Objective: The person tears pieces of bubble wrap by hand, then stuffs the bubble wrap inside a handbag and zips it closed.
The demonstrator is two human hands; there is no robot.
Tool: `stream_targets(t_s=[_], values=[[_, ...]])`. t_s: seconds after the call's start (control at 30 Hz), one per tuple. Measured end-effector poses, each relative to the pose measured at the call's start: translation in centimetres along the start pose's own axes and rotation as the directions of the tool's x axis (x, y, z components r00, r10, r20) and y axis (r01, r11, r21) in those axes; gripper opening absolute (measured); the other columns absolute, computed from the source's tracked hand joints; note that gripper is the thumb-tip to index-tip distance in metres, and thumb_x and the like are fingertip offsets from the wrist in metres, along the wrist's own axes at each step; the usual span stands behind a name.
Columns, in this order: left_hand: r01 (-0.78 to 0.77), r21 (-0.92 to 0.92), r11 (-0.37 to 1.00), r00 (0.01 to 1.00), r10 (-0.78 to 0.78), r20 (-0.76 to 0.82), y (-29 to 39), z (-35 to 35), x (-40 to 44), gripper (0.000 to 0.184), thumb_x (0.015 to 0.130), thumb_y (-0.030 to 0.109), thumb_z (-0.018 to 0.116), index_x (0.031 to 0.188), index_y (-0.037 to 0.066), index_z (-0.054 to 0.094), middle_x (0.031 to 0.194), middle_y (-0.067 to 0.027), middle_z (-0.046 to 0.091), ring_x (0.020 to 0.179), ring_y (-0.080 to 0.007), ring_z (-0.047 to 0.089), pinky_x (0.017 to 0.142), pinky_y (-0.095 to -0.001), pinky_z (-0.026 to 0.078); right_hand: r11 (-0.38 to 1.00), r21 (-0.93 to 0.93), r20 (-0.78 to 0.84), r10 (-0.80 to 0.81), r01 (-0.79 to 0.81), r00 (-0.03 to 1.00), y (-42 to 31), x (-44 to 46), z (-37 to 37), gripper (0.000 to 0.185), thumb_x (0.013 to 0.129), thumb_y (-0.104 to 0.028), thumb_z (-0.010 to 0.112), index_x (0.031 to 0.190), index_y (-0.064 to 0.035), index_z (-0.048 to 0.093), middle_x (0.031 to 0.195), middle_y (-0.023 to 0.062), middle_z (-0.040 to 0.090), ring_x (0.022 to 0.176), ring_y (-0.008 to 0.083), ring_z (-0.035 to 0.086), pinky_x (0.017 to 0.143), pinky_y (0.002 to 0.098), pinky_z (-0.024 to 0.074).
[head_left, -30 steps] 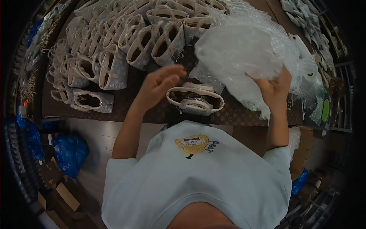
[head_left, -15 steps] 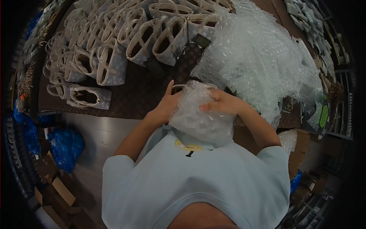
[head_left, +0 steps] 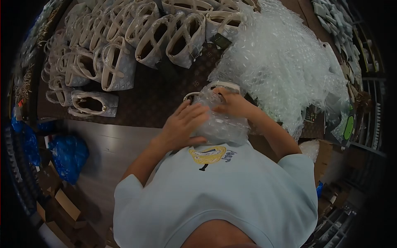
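Across the top of my view spreads the dark patterned table (head_left: 140, 112), and below its edge is my pale shirt (head_left: 215, 188), with a yellow picture on its chest. On the right of the table lies a big, loose pile of bubble wrap (head_left: 285, 62). Rows of other bags (head_left: 184, 61), pale with looped handles, stand crowded on the left and along the far side; a lone one (head_left: 108, 106) is at the left near the front edge. Down on the left, a blue sack (head_left: 68, 157) sits on the grey floor (head_left: 103, 142), with an open carton (head_left: 68, 204) below it in view.

Right in front of me, at the table's near edge, is the bag (head_left: 226, 86); its cream rim shows beyond a crumpled clear sheet (head_left: 229, 133) that covers much of it. My left hand (head_left: 180, 126) is over the sheet's left side, fingers held out and a little apart, blurred at the tips. My right hand (head_left: 235, 103) is at the bag's top, fingers bent in at the plastic; I cannot tell whether they pinch it.

Smaller still, a dark tag (head_left: 220, 40) hangs by a bag at the left edge of the pile, and a green oval (head_left: 349, 127) shows at the far right.
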State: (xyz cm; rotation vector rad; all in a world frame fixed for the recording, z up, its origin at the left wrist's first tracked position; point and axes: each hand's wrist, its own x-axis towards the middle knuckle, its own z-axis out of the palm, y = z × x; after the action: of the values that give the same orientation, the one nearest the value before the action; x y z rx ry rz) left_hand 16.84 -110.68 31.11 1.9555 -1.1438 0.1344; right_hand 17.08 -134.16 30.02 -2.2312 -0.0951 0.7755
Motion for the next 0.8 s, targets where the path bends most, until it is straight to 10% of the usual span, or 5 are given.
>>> stream_targets(t_s=[0.2,0.27,0.47,0.57,0.8], values=[[0.015,0.089,0.996,0.959,-0.040,0.282,-0.3,0.6,2.8,0.053,0.051,0.023,0.078,0.097,0.007,0.056,0.097,-0.0070,0.059,0.098,-0.0230,0.055,0.092,-0.0384,0.040,0.950,-0.302,-0.233,-0.152,0.077,0.961,-0.3,-1.2,1.6,0.047,0.074,-0.021,0.068,0.116,-0.0092,0.049,0.104,0.0121,0.059,0.090,0.0305,0.058,0.075,0.0389,0.0475],[0.035,0.132,0.991,0.939,-0.077,0.335,-0.3,0.6,3.1,0.052,0.051,0.024,0.077,0.096,0.007,0.058,0.096,-0.0067,0.061,0.096,-0.0225,0.056,0.090,-0.0372,0.040,0.731,-0.587,-0.388,-0.630,0.347,0.673,-0.3,-2.3,1.6,0.042,0.076,-0.023,0.065,0.113,-0.0083,0.052,0.103,0.0114,0.060,0.088,0.0312,0.059,0.071,0.0407,0.0488],[0.132,0.239,0.962,0.833,-0.239,0.499,-1.1,0.7,5.6,0.042,0.058,0.030,0.073,0.091,0.008,0.060,0.080,-0.0060,0.062,0.082,-0.0195,0.059,0.078,-0.0356,0.044,0.843,-0.386,-0.259,-0.490,0.376,0.833,-2.0,-5.0,1.7,0.047,0.081,-0.029,0.059,0.118,-0.0039,0.045,0.091,0.0165,0.062,0.084,0.0352,0.060,0.073,0.0414,0.0479],[0.316,0.408,0.856,0.480,-0.516,0.709,-1.8,1.6,6.8,0.041,0.062,0.032,0.072,0.094,0.008,0.061,0.082,-0.0068,0.062,0.087,-0.0185,0.059,0.073,-0.0360,0.046,0.974,-0.204,-0.029,-0.109,0.101,0.994,0.3,-2.4,1.7,0.043,0.085,-0.029,0.053,0.118,-0.0028,0.043,0.091,0.0203,0.061,0.085,0.0364,0.059,0.073,0.0432,0.0469],[0.117,0.174,0.978,0.993,-0.112,-0.041,-2.4,3.3,2.4,0.020,0.069,0.016,0.066,0.087,0.007,0.064,0.079,-0.0037,0.062,0.083,-0.0210,0.060,0.072,-0.0343,0.047,0.928,-0.363,-0.167,0.019,-0.079,0.986,0.7,-1.1,2.8,0.031,0.089,-0.028,0.046,0.105,-0.0019,0.049,0.086,0.0205,0.060,0.080,0.0353,0.059,0.069,0.0428,0.0467]])
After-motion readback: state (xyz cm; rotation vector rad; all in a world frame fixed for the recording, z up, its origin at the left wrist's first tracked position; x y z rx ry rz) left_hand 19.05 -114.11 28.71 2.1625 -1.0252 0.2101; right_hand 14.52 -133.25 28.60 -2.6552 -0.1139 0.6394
